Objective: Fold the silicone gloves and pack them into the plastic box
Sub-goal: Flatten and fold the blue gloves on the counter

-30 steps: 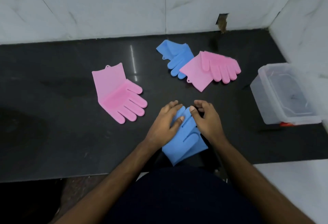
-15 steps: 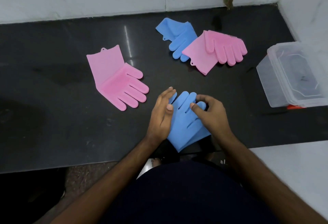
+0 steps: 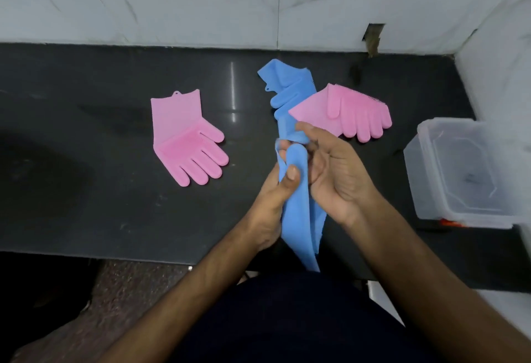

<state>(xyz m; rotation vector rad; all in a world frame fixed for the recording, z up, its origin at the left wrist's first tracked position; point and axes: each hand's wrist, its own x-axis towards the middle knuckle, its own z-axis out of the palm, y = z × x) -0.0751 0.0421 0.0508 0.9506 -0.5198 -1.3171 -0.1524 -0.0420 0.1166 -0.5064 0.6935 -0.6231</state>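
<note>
A blue silicone glove point(image 3: 301, 219) hangs lifted above the black counter, bunched lengthwise, its cuff drooping toward me. My left hand point(image 3: 273, 204) pinches its left side with the thumb on top. My right hand point(image 3: 333, 173) grips its upper part from the right. A second blue glove point(image 3: 287, 87) lies at the back, partly under a folded pink glove point(image 3: 353, 115). Another pink glove point(image 3: 184, 138) lies flat to the left, fingers pointing right and toward me. The clear plastic box point(image 3: 425, 190) stands open at the right.
The black counter point(image 3: 86, 190) ends in a front edge near my body. White marble walls point(image 3: 172, 0) close the back and right side. A small dark notch point(image 3: 373, 38) sits in the back wall.
The near blue glove has gone from lying flat under both hands to being lifted off the counter and gathered between them. The other gloves and the box have not moved.
</note>
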